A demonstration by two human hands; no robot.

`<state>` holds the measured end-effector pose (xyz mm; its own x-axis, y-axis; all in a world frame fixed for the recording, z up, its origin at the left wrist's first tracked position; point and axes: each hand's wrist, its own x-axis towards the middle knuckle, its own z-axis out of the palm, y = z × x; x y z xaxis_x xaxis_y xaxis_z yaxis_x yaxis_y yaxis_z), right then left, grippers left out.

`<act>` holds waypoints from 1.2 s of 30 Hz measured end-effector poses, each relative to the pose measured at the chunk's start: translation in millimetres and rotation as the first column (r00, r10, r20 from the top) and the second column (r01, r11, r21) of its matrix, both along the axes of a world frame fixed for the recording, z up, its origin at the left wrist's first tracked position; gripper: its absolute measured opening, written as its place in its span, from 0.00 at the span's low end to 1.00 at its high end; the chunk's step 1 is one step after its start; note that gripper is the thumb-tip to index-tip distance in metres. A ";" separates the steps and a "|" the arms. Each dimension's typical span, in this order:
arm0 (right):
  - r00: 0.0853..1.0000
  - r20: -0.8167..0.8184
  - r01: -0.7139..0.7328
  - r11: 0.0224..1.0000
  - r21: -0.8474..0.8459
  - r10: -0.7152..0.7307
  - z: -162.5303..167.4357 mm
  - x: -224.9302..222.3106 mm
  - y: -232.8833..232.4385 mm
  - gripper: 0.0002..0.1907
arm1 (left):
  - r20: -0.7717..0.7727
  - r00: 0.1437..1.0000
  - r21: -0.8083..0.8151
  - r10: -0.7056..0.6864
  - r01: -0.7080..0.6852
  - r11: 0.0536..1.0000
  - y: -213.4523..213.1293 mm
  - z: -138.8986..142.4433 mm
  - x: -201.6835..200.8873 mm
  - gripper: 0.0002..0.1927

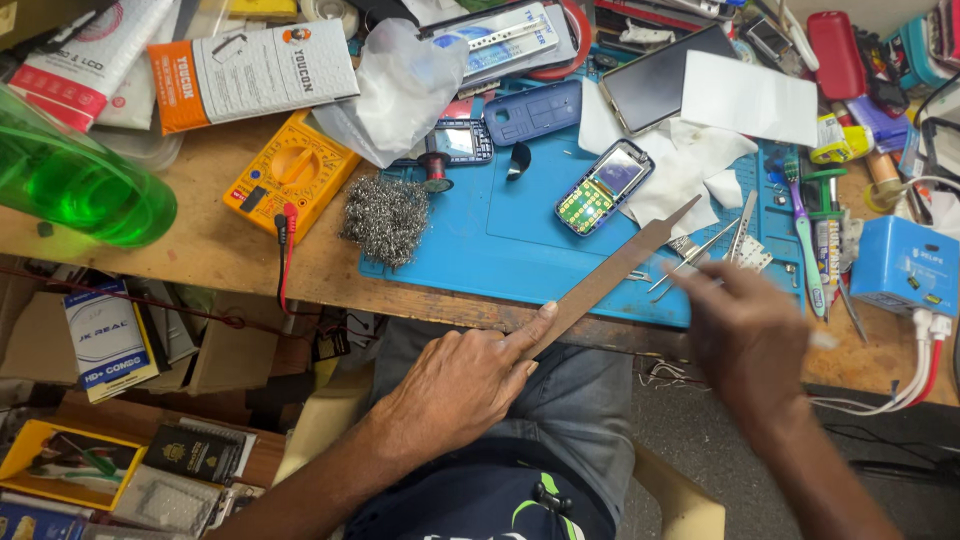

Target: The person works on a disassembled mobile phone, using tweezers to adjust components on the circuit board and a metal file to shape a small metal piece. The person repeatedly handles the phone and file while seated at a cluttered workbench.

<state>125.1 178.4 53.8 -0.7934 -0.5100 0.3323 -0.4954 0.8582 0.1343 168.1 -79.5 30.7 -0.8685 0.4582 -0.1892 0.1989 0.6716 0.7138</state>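
Two bare hands work at the near edge of a blue work mat [520,240] spread on a wooden bench. The left hand [465,385] sits just below the mat's front edge, fingers curled and thumb pressed along the lower end of a long flat metal file [615,275], pinching it so that the blade slants up and to the right across the mat's near right corner. The right hand [745,335] is blurred at the mat's right front corner, over a cluster of tweezers [700,255]; whether its fingers are spread or closed I cannot tell.

On the mat, near its middle and just above the file's tip, lies an opened keypad phone [603,187] with its green circuit board showing, partly resting on white tissue [680,165]. At the mat's upper edge lies a blue phone cover [533,110]. Touching the mat's left edge is a wad of steel wool [385,218], and further left of it a yellow multimeter [290,170] with red and black leads. Well to the left of the mat stands a green plastic bottle [80,180]. Beyond the mat's right edge sits a small blue box [905,265] with white and red cables.
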 end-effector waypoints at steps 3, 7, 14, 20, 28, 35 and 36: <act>0.993 0.023 -0.116 0.993 -0.010 0.116 -10.0 2.9 4.4 0.14 | -0.018 1.000 -0.008 -0.002 0.002 1.000 -0.2 -1.1 -0.2 0.33; 0.994 0.028 -0.104 0.995 0.003 0.103 -18.6 -0.6 23.6 0.15 | 0.023 1.000 -0.020 -0.001 0.001 1.000 0.9 -0.8 0.3 0.34; 0.990 0.070 -0.117 0.993 -0.026 0.119 -19.7 -3.9 34.6 0.19 | -0.025 1.000 -0.011 0.015 -0.015 1.000 0.1 -1.6 1.4 0.34; 0.988 0.044 0.147 0.989 0.001 -0.147 -2.7 -12.8 28.0 0.14 | -0.071 0.997 0.033 0.040 -0.038 0.999 -0.1 -3.2 3.8 0.31; 0.862 0.495 0.330 0.861 -0.387 -0.108 -27.5 1.0 18.3 0.16 | 0.026 1.000 -0.035 0.012 -0.011 0.999 1.8 1.7 -1.7 0.33; 0.959 0.278 0.137 0.954 -0.268 -0.060 -33.6 10.3 17.8 0.20 | -0.016 1.000 -0.040 0.004 -0.005 0.999 1.8 -3.7 0.0 0.33; 0.970 0.237 0.110 0.963 -0.247 -0.050 -33.4 11.7 16.6 0.20 | -0.026 1.000 -0.031 0.005 -0.005 1.000 1.8 -4.5 0.2 0.33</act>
